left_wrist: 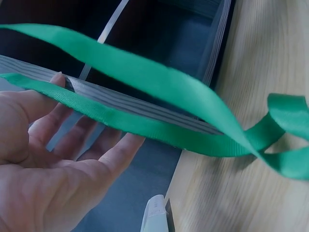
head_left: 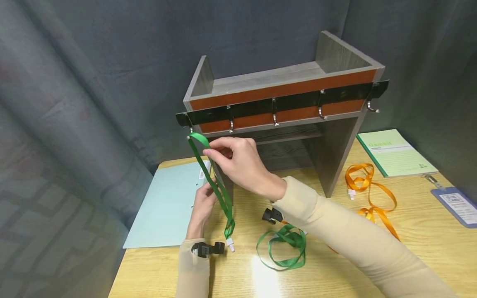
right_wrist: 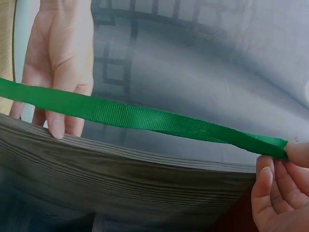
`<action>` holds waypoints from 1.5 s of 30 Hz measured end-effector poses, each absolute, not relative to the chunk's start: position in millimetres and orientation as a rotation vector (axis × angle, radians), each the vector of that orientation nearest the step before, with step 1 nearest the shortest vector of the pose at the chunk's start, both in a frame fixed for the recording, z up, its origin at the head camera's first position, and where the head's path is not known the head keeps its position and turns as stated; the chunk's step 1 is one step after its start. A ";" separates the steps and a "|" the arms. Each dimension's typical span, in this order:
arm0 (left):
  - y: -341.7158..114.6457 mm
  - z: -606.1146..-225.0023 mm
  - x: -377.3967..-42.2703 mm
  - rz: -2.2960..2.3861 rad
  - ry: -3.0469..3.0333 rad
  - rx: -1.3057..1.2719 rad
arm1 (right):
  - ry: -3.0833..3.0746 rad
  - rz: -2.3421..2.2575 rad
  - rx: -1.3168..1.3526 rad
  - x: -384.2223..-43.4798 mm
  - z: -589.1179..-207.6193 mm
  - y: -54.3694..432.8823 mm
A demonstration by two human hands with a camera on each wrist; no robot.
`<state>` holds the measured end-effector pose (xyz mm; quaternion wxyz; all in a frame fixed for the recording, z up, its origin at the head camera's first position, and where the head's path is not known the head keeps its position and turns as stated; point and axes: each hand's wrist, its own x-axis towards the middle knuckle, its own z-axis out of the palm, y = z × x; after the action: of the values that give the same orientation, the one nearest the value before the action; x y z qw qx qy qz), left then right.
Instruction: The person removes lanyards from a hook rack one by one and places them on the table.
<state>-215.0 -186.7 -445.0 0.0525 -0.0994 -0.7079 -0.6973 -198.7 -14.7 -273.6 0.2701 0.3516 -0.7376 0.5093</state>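
Note:
A green lanyard loops over the leftmost hook of the dark hook rail and hangs down to a white end clip. Near its top, my right hand pinches the strap between thumb and index finger, seen close in the right wrist view at the fingertips. Lower down, my left hand is behind the hanging straps, its fingers loosely extended by the shelf's side panel. In the left wrist view, the strap crosses in front of that hand's palm side.
Several more hooks line the rail on the grey shelf unit. A coiled green lanyard and orange lanyards lie on the table. A light blue folder is left; a notepad and blue card holder are right.

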 end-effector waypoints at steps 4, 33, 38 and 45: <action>-187.8 -445.2 -215.5 -2.138 -2.151 -0.328 | -1.971 1.408 0.948 -194.5 -268.8 -12.1; -190.3 -444.0 -216.7 -2.173 -2.146 -0.403 | -1.902 1.469 0.972 -177.0 -226.4 6.3; -190.4 -444.7 -216.1 -2.200 -2.117 -0.412 | -1.936 1.506 0.962 -176.8 -221.7 8.8; -189.8 -444.2 -215.5 -2.228 -2.082 -0.411 | -1.933 1.518 0.952 -177.4 -214.8 14.6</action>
<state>-215.5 -189.8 -444.2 0.0326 -0.1336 -0.6763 -0.7237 -177.4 14.6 -214.8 0.2504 0.3496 -0.7101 0.5575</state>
